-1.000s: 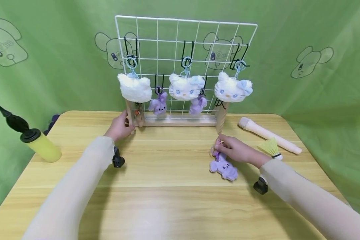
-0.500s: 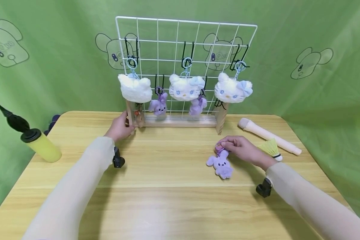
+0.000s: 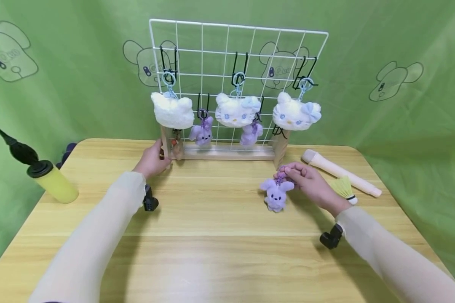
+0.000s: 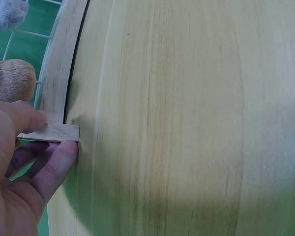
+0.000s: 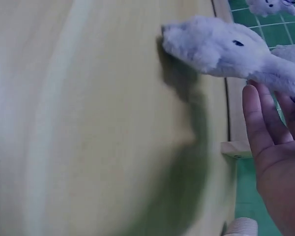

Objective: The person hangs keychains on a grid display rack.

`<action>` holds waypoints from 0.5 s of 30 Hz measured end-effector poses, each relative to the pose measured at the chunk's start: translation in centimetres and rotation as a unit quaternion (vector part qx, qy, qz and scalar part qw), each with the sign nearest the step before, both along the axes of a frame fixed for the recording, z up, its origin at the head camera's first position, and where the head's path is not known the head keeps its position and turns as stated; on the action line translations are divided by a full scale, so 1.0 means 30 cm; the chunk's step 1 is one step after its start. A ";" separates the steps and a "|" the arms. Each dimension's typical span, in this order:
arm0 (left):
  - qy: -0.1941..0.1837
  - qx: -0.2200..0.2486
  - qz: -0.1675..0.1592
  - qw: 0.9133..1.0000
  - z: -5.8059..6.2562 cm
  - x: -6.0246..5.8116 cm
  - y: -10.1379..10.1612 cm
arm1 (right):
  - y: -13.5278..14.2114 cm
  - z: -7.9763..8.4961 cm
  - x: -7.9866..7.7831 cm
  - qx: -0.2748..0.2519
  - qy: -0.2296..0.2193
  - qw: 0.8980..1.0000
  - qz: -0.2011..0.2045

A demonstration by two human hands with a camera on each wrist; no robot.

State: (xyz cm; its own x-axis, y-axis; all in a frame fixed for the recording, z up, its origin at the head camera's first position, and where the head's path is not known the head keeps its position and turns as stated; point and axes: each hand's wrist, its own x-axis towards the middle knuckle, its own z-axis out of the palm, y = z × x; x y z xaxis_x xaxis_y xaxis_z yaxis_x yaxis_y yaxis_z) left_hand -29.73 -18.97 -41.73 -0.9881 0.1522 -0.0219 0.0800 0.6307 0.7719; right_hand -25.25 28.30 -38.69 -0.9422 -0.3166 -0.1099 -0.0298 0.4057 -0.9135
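Observation:
My right hand (image 3: 307, 183) pinches the purple ring of a plush bunny keychain (image 3: 276, 195), which hangs upright below the fingers, face toward me. In the right wrist view the plush bunny (image 5: 221, 46) shows side-on above the wood, its ring hidden. My left hand (image 3: 151, 160) grips the left wooden foot of a white wire grid rack (image 3: 227, 152); in the left wrist view, thumb and fingers of the hand (image 4: 19, 162) hold the foot's end (image 4: 54, 132) between them. On the rack hang white cat plush keychains (image 3: 233, 110) and smaller purple bunny keychains (image 3: 202, 134).
A toy microphone (image 3: 339, 171) and a yellow shuttlecock (image 3: 343, 188) lie on the right of the wooden table (image 3: 212, 261). At the left stands a yellow pump bottle (image 3: 57, 183) with a black nozzle. Black hooks (image 3: 279, 131) jut from the grid. Green cloth (image 3: 402, 33) surrounds the table.
My right hand has raised the bunny keychain off the table, and the plush has swung from lying tilted to hanging upright. The left hand keeps its grip on the rack's foot.

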 end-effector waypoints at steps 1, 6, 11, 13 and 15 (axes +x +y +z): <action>0.001 -0.002 0.001 1.000 0.002 -0.001 0.002 | -0.001 0.009 -0.003 -0.013 0.002 1.000 -0.005; 0.007 -0.016 0.002 1.000 0.007 0.001 0.007 | -0.009 0.058 -0.032 -0.097 0.017 0.995 -0.028; 0.004 -0.012 0.001 1.000 0.002 0.000 0.002 | -0.024 0.094 -0.066 -0.171 0.043 0.983 -0.049; 0.001 -0.011 0.001 1.000 0.002 0.000 0.001 | -0.032 0.101 -0.076 -0.192 0.056 0.978 -0.057; -0.003 -0.013 0.003 1.000 0.001 -0.002 0.004 | -0.040 0.104 -0.083 -0.209 0.064 0.973 -0.067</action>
State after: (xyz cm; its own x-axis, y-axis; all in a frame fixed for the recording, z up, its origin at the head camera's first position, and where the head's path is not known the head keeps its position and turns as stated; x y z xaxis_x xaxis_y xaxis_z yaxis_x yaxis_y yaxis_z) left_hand -29.77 -18.86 -41.69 -0.9888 0.1458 -0.0317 0.0716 0.6503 0.7563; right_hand -27.73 27.11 -35.56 -0.9755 -0.1818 0.1238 -0.1272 0.0074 -0.9918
